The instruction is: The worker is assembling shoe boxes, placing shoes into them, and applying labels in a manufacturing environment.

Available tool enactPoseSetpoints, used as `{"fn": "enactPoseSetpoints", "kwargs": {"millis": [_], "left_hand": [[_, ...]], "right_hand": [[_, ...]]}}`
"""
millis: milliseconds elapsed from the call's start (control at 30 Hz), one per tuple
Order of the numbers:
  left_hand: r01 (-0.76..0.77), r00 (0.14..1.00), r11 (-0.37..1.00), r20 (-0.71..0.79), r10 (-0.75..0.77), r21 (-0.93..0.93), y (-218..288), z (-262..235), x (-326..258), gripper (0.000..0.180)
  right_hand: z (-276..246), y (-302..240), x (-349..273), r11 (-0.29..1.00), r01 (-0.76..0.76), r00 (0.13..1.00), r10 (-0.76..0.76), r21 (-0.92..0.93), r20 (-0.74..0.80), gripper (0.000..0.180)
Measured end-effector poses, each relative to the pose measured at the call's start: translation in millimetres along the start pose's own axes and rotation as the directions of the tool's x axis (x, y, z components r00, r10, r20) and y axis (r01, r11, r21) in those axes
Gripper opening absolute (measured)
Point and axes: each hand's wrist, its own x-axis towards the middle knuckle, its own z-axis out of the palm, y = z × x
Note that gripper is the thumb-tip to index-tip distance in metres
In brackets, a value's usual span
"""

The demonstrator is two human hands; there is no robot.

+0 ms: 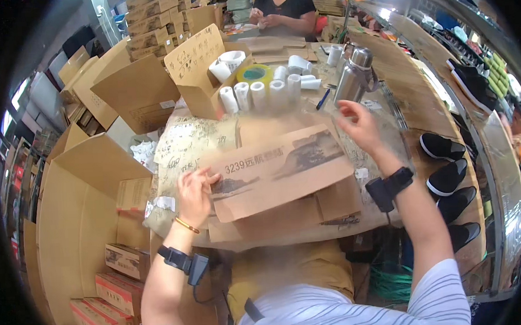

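A flat printed cardboard box [284,170] lies tilted before me on the work table, on top of more brown cardboard [286,219]. My left hand [195,194] is at the box's left edge, fingers loosely bent and apart, the thumb tip by the edge; whether it presses on the card I cannot tell. Raised beyond the box's right far corner, my right hand [359,126] is open, its fingers curved with nothing between them. Near it stand a steel thermos flask [353,77] and a blue pen [323,99].
Rolls of white labels [278,94] and yellowish tape [254,74] stand at the back beside an open carton [195,72]. To my left, a large carton [71,211] holds several shoe boxes [118,290]. Black shoes [447,177] line the right-hand rack. Another person [286,13] sits across.
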Motion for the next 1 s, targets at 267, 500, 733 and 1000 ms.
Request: {"fn": "enactPoseSetpoints", "kwargs": {"millis": [267, 500, 733, 1000], "left_hand": [[-0.127, 0.696, 0.940, 0.703, -0.144, 0.318, 60.8, -7.2, 55.4, 0.105], [-0.054, 0.557, 0.970, 0.814, -0.167, 0.236, 51.4, -13.3, 72.2, 0.108], [-0.096, 0.840, 0.968, 0.541, -0.047, 0.233, 53.0, 8.1, 30.9, 0.104], [0.563, 0.623, -0.035, 0.452, -0.639, -0.826, 47.9, 31.8, -52.3, 0.093]], "right_hand": [[30.7, -50.7, -11.5, 0.671, 0.607, 0.714, -0.223, -0.427, 0.664, 0.120], [26.5, -54.9, 2.5, 0.790, 0.544, 0.693, -0.235, -0.281, 0.682, 0.094], [39.8, -6.0, -36.9, 0.737, 0.584, 0.808, -0.492, -0.340, 0.324, 0.066], [54.2, 72.0, -90.0, 0.421, -0.473, 0.879, 0.285, 0.774, 0.382, 0.078]]}}
